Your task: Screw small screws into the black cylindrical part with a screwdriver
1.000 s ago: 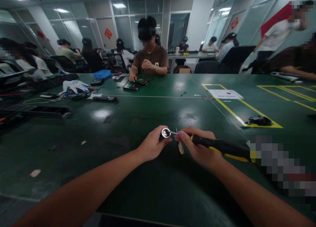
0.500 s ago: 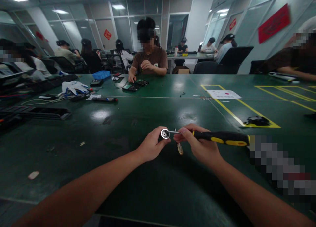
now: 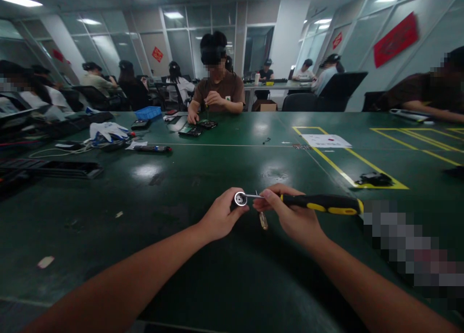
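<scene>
My left hand [image 3: 220, 217] is closed around a small round part [image 3: 239, 199] with a bright ring rim and a dark, holed inside facing me. In my right hand [image 3: 295, 214] is a screwdriver [image 3: 321, 204] with a black and yellow handle, held near its shaft. The shaft runs left, and its tip is at the ring's right edge; whether it touches inside cannot be made out. Below my right fingers shows a small screwdriver [image 3: 263, 221] with a clear amber handle, partly hidden by them.
Across the green table [image 3: 195, 275] a person [image 3: 219, 89] works on dark circuit-like parts [image 3: 190, 130]. White gloves [image 3: 108, 131], a blue basket [image 3: 148, 112] and a pen-like tool [image 3: 152, 149] lie left. A black part [image 3: 375, 179] and white paper [image 3: 326, 140] lie right, by yellow tape.
The view has tilted and shifted slightly. Both hands keep the same hold, with the screwdriver still at the round part. The person opposite has barely moved.
</scene>
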Action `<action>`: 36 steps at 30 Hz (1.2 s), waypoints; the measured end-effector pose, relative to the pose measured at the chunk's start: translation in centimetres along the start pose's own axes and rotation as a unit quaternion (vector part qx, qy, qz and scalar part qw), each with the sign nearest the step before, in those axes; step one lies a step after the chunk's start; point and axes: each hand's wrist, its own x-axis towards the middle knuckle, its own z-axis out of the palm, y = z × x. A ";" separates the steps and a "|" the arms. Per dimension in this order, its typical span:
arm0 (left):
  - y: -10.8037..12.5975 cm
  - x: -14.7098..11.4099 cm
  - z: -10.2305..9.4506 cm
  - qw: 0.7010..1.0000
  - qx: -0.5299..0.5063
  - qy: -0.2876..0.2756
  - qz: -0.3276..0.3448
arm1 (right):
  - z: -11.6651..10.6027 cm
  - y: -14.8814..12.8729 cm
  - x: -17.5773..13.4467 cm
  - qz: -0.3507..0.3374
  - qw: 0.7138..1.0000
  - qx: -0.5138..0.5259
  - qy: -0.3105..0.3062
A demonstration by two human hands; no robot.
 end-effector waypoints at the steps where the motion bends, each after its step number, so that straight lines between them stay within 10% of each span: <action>1: 0.0 0.0 0.0 1.000 0.000 0.000 0.000 | 0.0 0.0 0.0 0.005 1.000 0.004 -0.001; 11: 0.0 0.0 0.0 1.000 -0.013 0.000 0.002 | 0.1 0.1 0.0 0.026 0.999 0.024 0.000; 22: 0.1 0.0 -0.2 1.000 -0.013 0.008 0.012 | -0.5 -1.2 -0.7 -0.163 0.957 -0.242 0.003; 36: 0.1 0.0 -0.1 0.998 0.024 0.030 0.053 | 0.5 -0.6 -1.0 -0.101 0.972 -0.209 0.031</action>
